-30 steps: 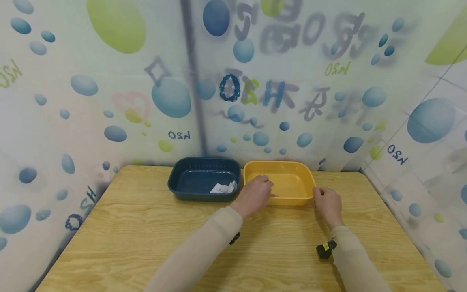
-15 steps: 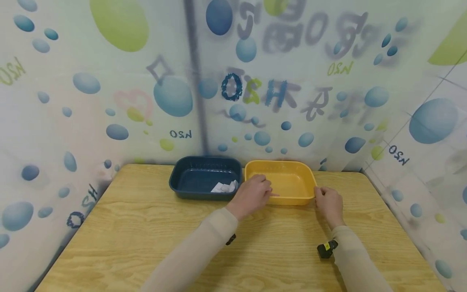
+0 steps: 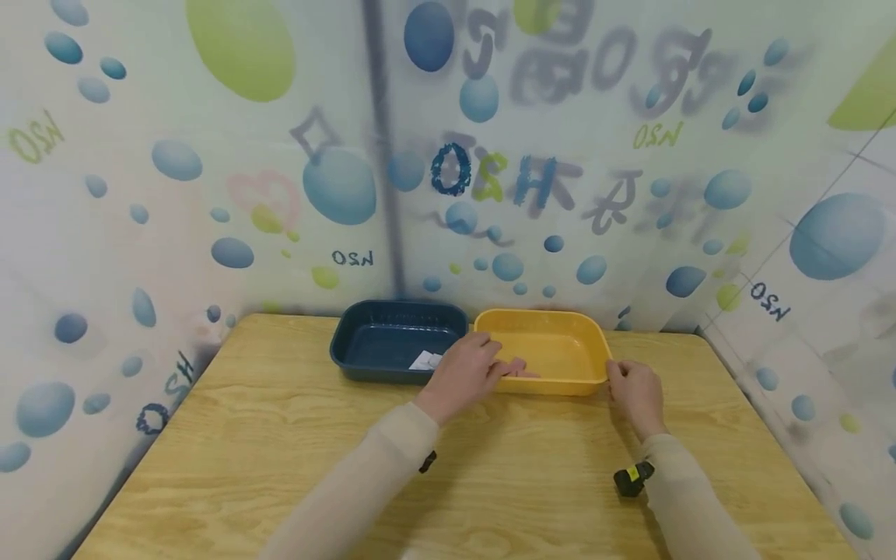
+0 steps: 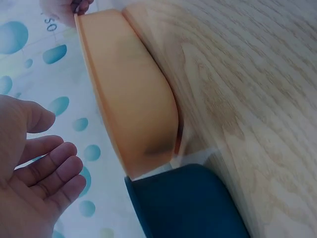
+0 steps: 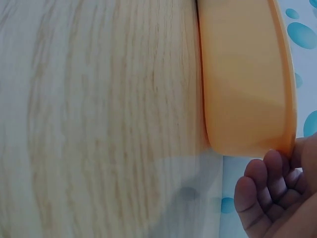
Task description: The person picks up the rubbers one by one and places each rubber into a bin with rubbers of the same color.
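Two plastic bins stand side by side at the table's back: a dark blue bin [image 3: 378,373] and a yellow bin [image 3: 560,386]. My left hand [image 3: 458,377] is over the corner where they meet; in the left wrist view its fingers [image 4: 54,168] are loosely bent with nothing between them. Close to its fingertips, pink crumpled pieces [image 3: 519,368] lie inside the yellow bin. White folded pieces [image 3: 425,360], partly covered by the left hand, rest in the blue bin. My right hand [image 3: 638,395] pinches the yellow bin's right front rim between thumb and fingers.
The wood-grain table [image 3: 280,435] extends in front of the bins toward me. Directly behind them hangs a patterned backdrop [image 3: 434,233] with blue and green drops, continuing along both sides.
My left hand has drawn left, off the yellow bin's inside, uncovering more of the pink pieces and covering some white ones. The right hand stays on the rim. The view has shifted slightly.
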{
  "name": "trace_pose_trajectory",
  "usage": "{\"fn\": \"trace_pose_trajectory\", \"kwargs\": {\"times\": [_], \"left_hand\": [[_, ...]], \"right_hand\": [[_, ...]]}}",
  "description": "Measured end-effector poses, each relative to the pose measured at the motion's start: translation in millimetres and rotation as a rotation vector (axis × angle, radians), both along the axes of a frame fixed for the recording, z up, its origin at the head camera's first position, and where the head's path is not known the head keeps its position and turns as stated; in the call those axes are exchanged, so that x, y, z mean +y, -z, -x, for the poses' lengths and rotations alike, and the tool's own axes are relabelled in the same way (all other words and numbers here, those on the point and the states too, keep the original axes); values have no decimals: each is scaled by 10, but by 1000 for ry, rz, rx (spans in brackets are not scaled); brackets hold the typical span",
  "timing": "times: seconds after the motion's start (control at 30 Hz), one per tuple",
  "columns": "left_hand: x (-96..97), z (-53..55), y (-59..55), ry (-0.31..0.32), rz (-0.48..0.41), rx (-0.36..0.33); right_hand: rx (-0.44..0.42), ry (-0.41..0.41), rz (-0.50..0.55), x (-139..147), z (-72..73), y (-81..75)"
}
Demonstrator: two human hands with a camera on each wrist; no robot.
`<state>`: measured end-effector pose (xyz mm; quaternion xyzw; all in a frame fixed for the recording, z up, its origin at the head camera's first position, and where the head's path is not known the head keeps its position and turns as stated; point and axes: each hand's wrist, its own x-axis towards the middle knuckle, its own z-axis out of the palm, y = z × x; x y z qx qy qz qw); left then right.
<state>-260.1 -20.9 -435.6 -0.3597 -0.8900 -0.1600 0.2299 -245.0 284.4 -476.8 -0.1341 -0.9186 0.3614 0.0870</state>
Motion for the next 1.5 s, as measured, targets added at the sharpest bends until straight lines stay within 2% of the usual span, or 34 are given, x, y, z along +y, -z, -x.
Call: {"fn": "trace_pose_trajectory", "kwargs": {"times": [0.13,0.23,0.5,0.67,0.8,0.93,1.07,1.2,1.5], "left_hand": [[-98,-23,-8,-16,-25,-25],[-210,-28,5,-53,-26,-28],[-750,-77,-41,-176,-68,-58],[-1092,-89,-50,-250,-83,-17],[-1327,-90,-59,-288,-98,3],[-1525,-102,-72,-311,-117,-18],[-1697,-131,-77,-341,-128,-56],[-1851,-144,-66,-372,-141,-56],[-2136,-127,-17,-400,-169,-24]], "right_hand": [[-5,-20,-11,6,-12,-28],[-16,-16,-19,20,-23,-42],[-46,-22,-86,76,-24,-92],[2,-27,-169,85,-44,-151],[79,-72,-223,56,-62,-203],[165,-118,-241,25,-82,-242],[213,-143,-261,9,-109,-261],[227,-170,-287,7,-140,-282],[212,-189,-313,-5,-173,-375]]}}
